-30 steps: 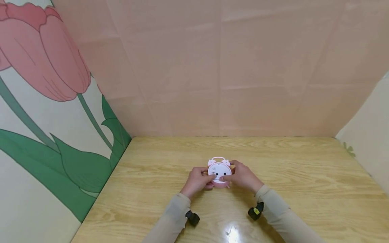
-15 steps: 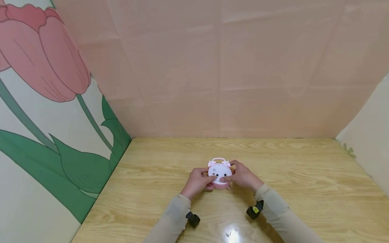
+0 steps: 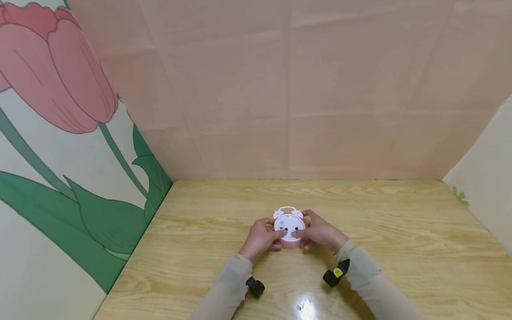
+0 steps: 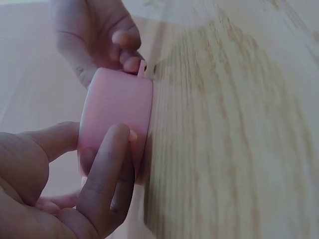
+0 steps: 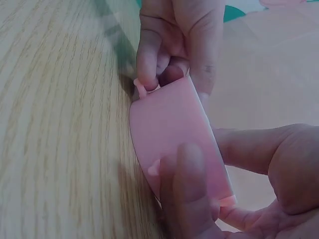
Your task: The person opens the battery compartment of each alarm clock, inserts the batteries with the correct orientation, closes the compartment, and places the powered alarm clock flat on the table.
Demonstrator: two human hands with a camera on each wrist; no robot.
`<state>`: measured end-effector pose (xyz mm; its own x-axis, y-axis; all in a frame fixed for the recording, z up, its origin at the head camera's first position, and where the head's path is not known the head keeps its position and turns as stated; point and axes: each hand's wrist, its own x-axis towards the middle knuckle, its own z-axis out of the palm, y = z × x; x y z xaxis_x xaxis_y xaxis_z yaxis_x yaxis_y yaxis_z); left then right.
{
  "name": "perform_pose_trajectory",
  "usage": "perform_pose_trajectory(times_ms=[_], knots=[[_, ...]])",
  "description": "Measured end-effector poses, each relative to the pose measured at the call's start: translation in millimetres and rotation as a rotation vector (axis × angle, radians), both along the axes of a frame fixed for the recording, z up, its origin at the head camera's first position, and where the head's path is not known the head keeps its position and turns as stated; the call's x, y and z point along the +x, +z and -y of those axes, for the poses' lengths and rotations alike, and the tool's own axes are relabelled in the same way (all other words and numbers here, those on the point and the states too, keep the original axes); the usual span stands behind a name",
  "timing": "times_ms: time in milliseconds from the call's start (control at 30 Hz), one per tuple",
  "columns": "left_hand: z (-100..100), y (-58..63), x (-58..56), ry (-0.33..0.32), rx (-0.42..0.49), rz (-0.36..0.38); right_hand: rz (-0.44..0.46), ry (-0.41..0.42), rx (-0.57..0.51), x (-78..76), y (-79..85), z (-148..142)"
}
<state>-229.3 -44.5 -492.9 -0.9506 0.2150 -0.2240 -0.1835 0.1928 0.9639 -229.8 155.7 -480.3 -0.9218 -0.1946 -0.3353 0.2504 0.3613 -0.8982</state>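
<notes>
A pink twin-bell alarm clock (image 3: 290, 223) is at the middle of the table, its white back with small dark knobs turned up toward the head camera. My left hand (image 3: 260, 237) grips its left side, thumb on the white back and fingers around the rim. On the opposite side my right hand (image 3: 321, 231) holds it the same way, its thumb also on the back. In the left wrist view the clock's pink side (image 4: 117, 107) shows between both hands, close to the wood. The right wrist view shows the pink casing (image 5: 172, 127) with a small foot near the fingers. The clock's front is hidden.
The wooden table (image 3: 192, 249) reaches back to a pinkish sheet-covered wall (image 3: 288, 89). A tulip-painted wall (image 3: 48, 111) borders it on the left, and a pale wall (image 3: 492, 164) on the right. Black wrist cameras hang below both sleeves.
My right thumb has shifted slightly on the clock's back, and the right hand's lower fingers now show beside its bottom edge. The clock stays in nearly the same place.
</notes>
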Motion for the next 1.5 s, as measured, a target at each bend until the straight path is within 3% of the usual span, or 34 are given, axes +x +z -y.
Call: perform_pose_trajectory(times_ms=[200, 467, 633, 833, 1300, 1500], knots=[[0.2, 0.6, 1.0, 0.006, 0.000, 0.004, 0.029, -0.022, -0.013, 0.8, 1.4, 2.6], [0.5, 1.3, 3.7, -0.015, -0.014, -0.020, 0.035, -0.016, 0.068, 4.5, 2.0, 0.2], [0.3, 4.9, 4.5, 0.004, -0.047, -0.037, -0.017, -0.034, 0.172, 7.4, 0.7, -2.2], [-0.4, 7.1, 4.1, 0.035, -0.156, -0.095, -0.112, -0.044, 0.290, 11.4, -5.3, -2.8], [2.3, 3.4, 1.5, 0.061, -0.174, -0.205, -0.170, -0.053, 0.271, 24.0, 4.5, 1.5], [2.8, 2.0, 0.1, 0.052, -0.130, -0.188, -0.207, -0.071, 0.307, 25.2, 14.9, 2.8]])
